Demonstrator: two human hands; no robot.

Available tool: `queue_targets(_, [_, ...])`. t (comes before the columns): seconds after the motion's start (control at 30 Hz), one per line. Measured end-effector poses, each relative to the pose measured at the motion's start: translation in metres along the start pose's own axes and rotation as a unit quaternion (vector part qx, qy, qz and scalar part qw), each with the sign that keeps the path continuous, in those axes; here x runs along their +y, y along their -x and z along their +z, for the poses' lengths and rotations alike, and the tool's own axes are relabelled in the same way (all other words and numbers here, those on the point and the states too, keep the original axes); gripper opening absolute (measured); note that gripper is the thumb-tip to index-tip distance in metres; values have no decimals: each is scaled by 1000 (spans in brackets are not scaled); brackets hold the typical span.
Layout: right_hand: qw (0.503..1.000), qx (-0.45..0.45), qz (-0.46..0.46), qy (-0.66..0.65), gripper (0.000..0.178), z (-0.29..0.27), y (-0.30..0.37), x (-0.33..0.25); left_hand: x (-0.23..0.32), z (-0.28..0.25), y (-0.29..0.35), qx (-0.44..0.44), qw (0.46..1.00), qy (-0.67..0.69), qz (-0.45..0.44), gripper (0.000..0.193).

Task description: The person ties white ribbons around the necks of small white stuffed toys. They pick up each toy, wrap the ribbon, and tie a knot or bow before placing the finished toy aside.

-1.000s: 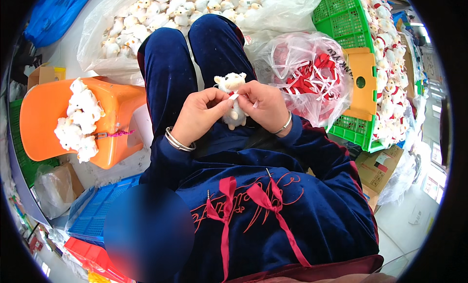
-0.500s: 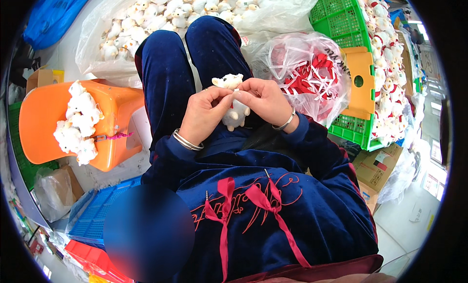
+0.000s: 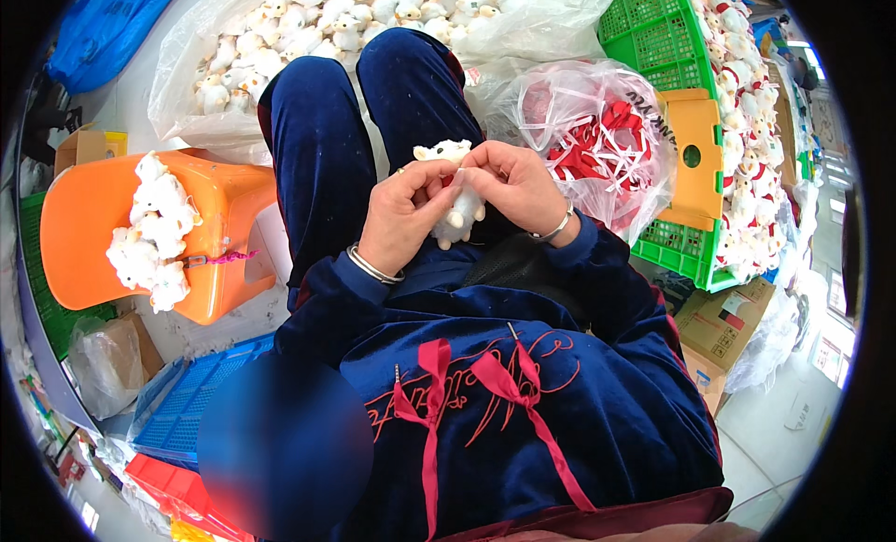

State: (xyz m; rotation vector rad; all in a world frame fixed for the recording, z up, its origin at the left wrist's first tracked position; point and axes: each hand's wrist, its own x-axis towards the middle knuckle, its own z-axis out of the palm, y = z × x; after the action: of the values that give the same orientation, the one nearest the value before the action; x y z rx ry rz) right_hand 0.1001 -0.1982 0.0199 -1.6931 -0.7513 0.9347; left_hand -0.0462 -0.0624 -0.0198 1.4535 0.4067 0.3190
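On my lap lies a small white plush animal with dark eyes and pale feet, its head pointing toward my knees. A bit of red scarf shows at its neck, mostly covered by my fingers. My left hand is closed in a pinch at the left of the neck. My right hand pinches from the other side, its fingertips meeting those of the left over the plush's chest. Both seem to grip the scarf's ends, a white tip showing between them.
Beyond my knees, a clear plastic bag holds many white plush animals. To the right are a bag of red scarves with white ends and a green crate beside scarfed plush animals. Several plush animals sit on an orange stool.
The fingers have shifted slightly at the plush's neck; the white scarf tip between them shows less. The plush sits slightly farther right in the picture.
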Motion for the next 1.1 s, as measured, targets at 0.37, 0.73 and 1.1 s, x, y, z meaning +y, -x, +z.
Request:
queue_targets(0.37, [994, -1, -49, 102, 19, -6, -3, -2, -1, 3, -5, 13, 996, -56, 75, 23])
queue_targets(0.73, [932, 75, -155, 320, 16, -6, 0, -2, 5, 11, -10, 18, 992, -112, 45, 19])
queue_targets(1.1, [972, 41, -131, 193, 16, -7, -2, 1, -10, 8, -12, -14, 996, -65, 67, 17])
